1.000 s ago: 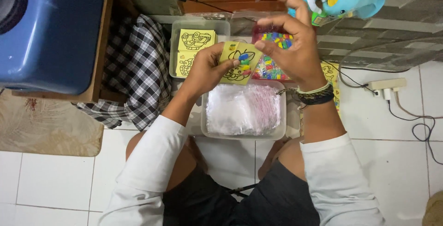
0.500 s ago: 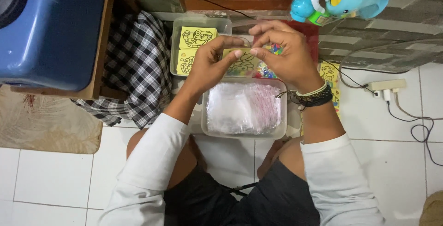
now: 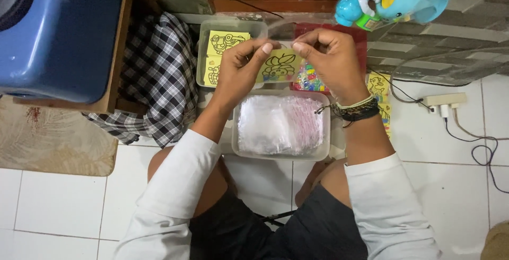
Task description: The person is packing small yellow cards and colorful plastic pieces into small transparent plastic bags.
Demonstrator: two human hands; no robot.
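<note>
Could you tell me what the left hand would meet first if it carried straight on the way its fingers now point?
The left hand points across the yellow card toward the right hand. It would probably meet the right hand's fingertips first; both pinch the same card, so depth hardly matters.

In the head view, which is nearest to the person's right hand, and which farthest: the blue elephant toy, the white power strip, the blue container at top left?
From the right hand:
1. Blue elephant toy, just above it and to the right, on the ledge.
2. White power strip, farther right and lower, on the floor tiles.
3. Blue container, far across at top left, beyond the left hand.
</note>
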